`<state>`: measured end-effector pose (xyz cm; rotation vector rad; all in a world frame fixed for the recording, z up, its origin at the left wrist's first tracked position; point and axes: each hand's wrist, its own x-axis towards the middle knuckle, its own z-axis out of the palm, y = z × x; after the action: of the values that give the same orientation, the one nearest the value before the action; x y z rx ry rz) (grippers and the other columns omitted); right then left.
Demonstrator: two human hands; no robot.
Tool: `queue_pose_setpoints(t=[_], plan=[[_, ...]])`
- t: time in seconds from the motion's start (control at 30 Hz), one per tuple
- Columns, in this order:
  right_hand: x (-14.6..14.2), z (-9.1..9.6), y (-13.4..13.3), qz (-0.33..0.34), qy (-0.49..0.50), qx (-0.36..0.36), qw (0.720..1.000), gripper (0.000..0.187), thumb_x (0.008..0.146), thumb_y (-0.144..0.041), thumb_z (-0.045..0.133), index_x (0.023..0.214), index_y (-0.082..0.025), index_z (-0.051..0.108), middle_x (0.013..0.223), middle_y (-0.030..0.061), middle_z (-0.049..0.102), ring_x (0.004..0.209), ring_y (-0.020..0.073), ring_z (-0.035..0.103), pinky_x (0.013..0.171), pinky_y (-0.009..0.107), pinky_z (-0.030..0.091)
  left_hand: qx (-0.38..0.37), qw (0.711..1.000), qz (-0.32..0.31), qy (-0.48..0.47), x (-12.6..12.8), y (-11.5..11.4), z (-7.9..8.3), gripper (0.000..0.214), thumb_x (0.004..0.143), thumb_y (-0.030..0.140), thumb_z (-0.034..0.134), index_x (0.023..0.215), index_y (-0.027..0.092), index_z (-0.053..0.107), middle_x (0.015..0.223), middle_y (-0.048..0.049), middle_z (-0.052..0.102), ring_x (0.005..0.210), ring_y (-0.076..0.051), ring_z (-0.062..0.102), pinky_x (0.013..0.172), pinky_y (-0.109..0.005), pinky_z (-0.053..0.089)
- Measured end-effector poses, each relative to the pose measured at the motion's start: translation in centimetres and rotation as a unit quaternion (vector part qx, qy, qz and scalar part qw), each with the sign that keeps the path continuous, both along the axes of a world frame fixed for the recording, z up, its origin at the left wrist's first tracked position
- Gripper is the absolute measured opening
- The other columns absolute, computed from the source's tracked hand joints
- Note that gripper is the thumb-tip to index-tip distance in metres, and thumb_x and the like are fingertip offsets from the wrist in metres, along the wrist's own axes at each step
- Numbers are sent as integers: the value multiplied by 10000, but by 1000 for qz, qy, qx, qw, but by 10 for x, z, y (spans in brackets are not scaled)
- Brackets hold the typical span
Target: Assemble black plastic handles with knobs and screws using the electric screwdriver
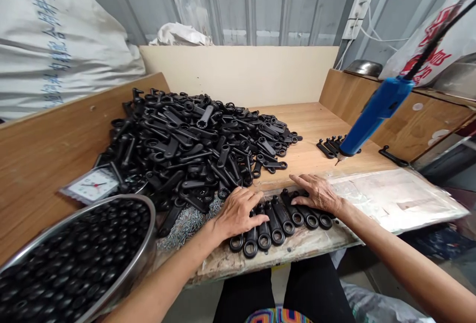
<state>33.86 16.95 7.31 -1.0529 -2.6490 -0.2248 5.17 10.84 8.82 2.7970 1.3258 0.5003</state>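
Note:
A row of black plastic handles point(282, 226) with ring ends lies side by side at the near edge of the wooden bench point(312, 129). My left hand point(238, 211) lies flat on the left handles of the row, fingers spread. My right hand point(316, 191) rests flat on the right handles, fingers pointing left. Neither hand grips anything. Behind my hands rises a big heap of the same black handles point(197, 139). A blue electric screwdriver point(375, 112) hangs on a cable over the right side.
A steel bowl point(143, 258) of small black caps sits at the near left, beside a small clock point(92, 185) and a scatter of screws point(188, 224). A few handles point(329, 147) lie at the right. Wooden boards wall the bench on three sides.

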Motion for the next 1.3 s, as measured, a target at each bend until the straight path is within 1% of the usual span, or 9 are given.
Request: queue_pose_setpoints(t=[0.17, 0.33, 0.5, 0.63, 0.8, 1.0, 1.07, 1.17, 1.3], plan=[[-10, 6, 0, 54, -57, 17, 997, 627, 856, -605, 389, 1301, -164, 421, 901, 89, 604, 744, 212, 589, 629, 310, 414, 12, 999, -4, 39, 11, 8, -6, 535, 837, 526, 459, 1160, 102, 510, 872, -101, 648, 833, -235, 606, 754, -350, 463], [-25, 9, 1, 114, -140, 40, 983, 540, 916, -513, 342, 1352, -194, 346, 855, 65, 592, 637, 168, 572, 515, 262, 319, 7, 996, -28, 80, 22, 15, -7, 558, 851, 525, 435, 1244, 129, 432, 862, -73, 654, 784, -233, 624, 666, -334, 473], [-36, 9, 5, 147, -148, 36, 977, 417, 939, -417, 353, 1274, -176, 416, 769, 41, 609, 555, 140, 560, 479, 262, 262, 3, 994, -6, 112, 36, 20, -11, 384, 875, 469, 421, 1006, 133, 553, 794, -84, 642, 713, -234, 627, 608, -320, 449], [-39, 8, 7, 145, -151, 20, 978, 277, 944, -337, 351, 1089, -167, 516, 738, 30, 621, 553, 141, 560, 466, 276, 225, -16, 992, -7, 122, 44, 24, -11, 374, 878, 470, 415, 918, 129, 565, 781, -95, 645, 712, -235, 634, 584, -304, 436], [-42, 5, 8, 120, -151, 4, 981, 203, 923, -226, 347, 957, -154, 535, 717, 30, 614, 537, 125, 539, 465, 274, 204, -38, 992, -4, 123, 50, 29, -5, 370, 895, 451, 384, 880, 130, 567, 752, -99, 655, 689, -238, 645, 573, -305, 439], [-43, 5, 10, 106, -158, 19, 982, 154, 909, -229, 379, 912, -162, 517, 706, 27, 618, 539, 129, 545, 463, 264, 229, -13, 992, -6, 124, 50, 35, -3, 298, 883, 404, 419, 844, 154, 577, 713, -76, 653, 637, -226, 638, 557, -306, 444], [-45, 8, 10, 104, -161, 19, 981, 152, 914, -232, 377, 907, -160, 511, 709, 32, 624, 545, 134, 554, 468, 260, 239, -5, 993, -10, 121, 49, 36, -3, 278, 883, 383, 418, 836, 160, 576, 737, -70, 654, 660, -219, 637, 576, -305, 454], [-50, 15, 9, 105, -165, 10, 981, 176, 928, -250, 356, 910, -156, 503, 734, 45, 636, 568, 143, 569, 477, 255, 254, 2, 993, -17, 115, 45, 35, 0, 253, 883, 359, 422, 820, 162, 568, 772, -62, 651, 708, -203, 633, 608, -289, 463], [-62, 28, 7, 106, -168, -2, 980, 189, 927, -230, 333, 925, -147, 502, 753, 55, 642, 587, 148, 577, 475, 250, 259, 11, 993, -17, 114, 34, 30, 10, 244, 895, 332, 405, 796, 161, 547, 698, -40, 633, 635, -184, 617, 536, -265, 432]])
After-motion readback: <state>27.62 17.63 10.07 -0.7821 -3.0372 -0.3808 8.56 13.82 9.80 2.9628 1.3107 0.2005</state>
